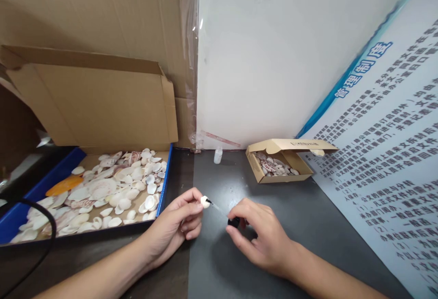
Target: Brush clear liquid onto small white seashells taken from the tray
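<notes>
Between the thumb and forefinger of my left hand (183, 214) is a small white shell (205, 202), held over the table. My right hand (262, 233) pinches the black cap (234, 221) of a small brush. From the cap a thin clear stem runs to the left, and its dark bristles (210, 201) meet the right side of the shell. A small bottle (218, 155) with whitish contents stands upright beyond my hands, near the wall; no cap shows on it. The palm side of my right hand is hidden.
On the left, a blue-edged tray (167, 167) holds many loose shells and an orange piece (64, 185), with a cardboard flap (102, 103) behind. An open cardboard box (284, 179) of shells stands at the back right. A printed poster (386, 153) leans at right; a black cable (53, 226) curves lower left.
</notes>
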Demonstrator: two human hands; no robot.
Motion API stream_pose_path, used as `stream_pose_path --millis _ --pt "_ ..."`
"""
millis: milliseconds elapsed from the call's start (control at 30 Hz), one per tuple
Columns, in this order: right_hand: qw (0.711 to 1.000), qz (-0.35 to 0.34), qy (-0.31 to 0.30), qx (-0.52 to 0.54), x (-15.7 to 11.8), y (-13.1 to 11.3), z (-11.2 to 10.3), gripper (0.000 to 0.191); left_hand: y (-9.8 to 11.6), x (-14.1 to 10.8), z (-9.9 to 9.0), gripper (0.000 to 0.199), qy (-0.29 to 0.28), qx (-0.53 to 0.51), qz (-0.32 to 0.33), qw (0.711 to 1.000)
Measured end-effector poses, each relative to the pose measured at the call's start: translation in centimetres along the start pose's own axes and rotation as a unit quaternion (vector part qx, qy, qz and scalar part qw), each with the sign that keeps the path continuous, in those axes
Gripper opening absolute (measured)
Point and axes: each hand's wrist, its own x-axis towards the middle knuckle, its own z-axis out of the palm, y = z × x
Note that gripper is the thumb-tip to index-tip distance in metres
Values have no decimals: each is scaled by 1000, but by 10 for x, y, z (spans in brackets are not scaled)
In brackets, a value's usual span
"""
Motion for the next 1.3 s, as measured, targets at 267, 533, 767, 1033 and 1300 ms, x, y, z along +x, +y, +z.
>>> stream_pose_path --millis 267,533,767,1033,1300 --pt "998 -49 14 -43 1 -1 4 6 -1 2 -1 16 -3 -8 -1 1000" --pt "996 -58 -2 -72 1 -1 4 9 -2 3 -1 16 3 -14 -3 1000" --pt "998 -25 -10 -65 2 -2 1 5 -1 3 0 16 0 -17 -3 1000" --pt "999 -14 -27 -26 2 -3 -2 4 -1 2 2 25 6 -5 -7 1000" --pt "999 9 -29 -28 1 -1 0 3 -2 4 1 22 4 8 -5 1000"
